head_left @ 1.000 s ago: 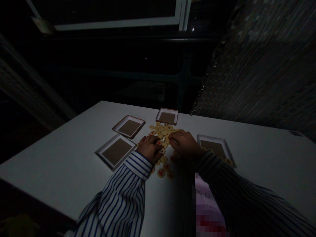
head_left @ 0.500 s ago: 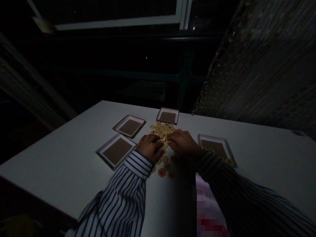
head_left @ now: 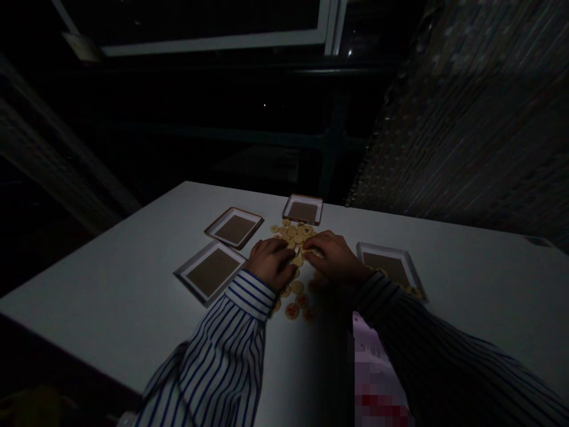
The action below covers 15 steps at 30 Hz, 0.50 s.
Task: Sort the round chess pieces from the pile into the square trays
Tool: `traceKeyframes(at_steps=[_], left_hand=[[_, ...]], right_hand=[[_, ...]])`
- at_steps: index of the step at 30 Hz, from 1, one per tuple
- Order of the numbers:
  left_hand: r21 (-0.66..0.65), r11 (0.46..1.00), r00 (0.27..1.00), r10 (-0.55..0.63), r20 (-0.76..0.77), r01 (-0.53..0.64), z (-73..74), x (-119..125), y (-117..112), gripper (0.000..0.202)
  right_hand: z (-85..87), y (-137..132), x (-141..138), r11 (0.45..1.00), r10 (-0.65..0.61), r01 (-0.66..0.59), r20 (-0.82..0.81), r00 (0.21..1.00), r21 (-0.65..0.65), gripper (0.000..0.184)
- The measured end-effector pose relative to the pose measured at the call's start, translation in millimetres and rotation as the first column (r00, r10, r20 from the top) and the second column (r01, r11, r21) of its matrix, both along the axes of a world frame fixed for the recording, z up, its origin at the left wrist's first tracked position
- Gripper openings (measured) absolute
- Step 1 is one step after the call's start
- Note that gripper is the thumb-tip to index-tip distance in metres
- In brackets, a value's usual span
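A loose pile of round, pale wooden xiangqi pieces (head_left: 292, 231), some marked in red or black, lies mid-table. My left hand (head_left: 272, 261) rests over the pile's left side, its fingers curled down among the pieces; what they hold is hidden. Across from it, my right hand (head_left: 331, 256) has its fingers bent and closed on a xiangqi piece (head_left: 315, 252) at the pile's right side. The fingertips of both hands are close together but apart. Several red-marked pieces (head_left: 292, 311) lie nearer to me, partly in shadow.
Shallow box trays stand around the pile: two at the left (head_left: 211, 273), (head_left: 234, 227), one behind (head_left: 303, 209), and one at the right (head_left: 386, 264) with several pieces by its near edge. A pinkish printed sheet (head_left: 377, 367) lies under my right sleeve. A bead curtain (head_left: 444, 130) hangs at the right.
My left fingers have moved slightly right and lower over the pieces. The right fingers have closed on a piece, which now shows beneath them. The trays stay where they were.
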<state>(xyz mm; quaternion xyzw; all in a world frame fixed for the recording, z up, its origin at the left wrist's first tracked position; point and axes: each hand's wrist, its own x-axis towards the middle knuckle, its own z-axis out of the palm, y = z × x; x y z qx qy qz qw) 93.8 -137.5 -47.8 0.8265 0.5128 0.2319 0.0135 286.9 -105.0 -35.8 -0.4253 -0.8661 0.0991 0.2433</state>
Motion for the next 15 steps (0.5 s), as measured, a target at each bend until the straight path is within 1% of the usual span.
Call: traceKeyframes(at_steps=[2,5,8,10,13,15], left_hand=[[0.018,1.000,1.000,0.004,0.022,-0.005,-0.8,0,1,0.036],[0.040,0.999,0.999,-0.003,0.039,0.002,-1.9,0,4,0.039],[0.069,0.998,0.998,0.008,0.065,-0.012,-0.4,3,4,0.037],[0.086,0.996,0.996,0.021,0.088,-0.028,2.3,6,2,0.035],[0.096,0.995,0.994,0.022,0.111,-0.033,7.4,10,-1,0.031],[0.092,0.995,0.994,0.015,0.108,-0.025,9.9,12,-3,0.031]], right_hand=[[-1.2,2,2,0.999,-0.019,0.012,-0.134,0.991,-0.049,0.018],[-0.9,3,1,0.981,-0.041,-0.021,-0.315,0.948,-0.192,0.019],[2.7,1,-2,0.928,-0.084,-0.099,-0.459,0.884,-0.360,0.020],[6.1,-1,-5,0.884,-0.132,-0.139,-0.526,0.840,-0.445,0.021],[10.1,-4,-8,0.823,-0.204,-0.182,-0.579,0.789,-0.539,0.024],[11.5,-6,-8,0.791,-0.225,-0.215,-0.600,0.768,-0.572,0.025]])
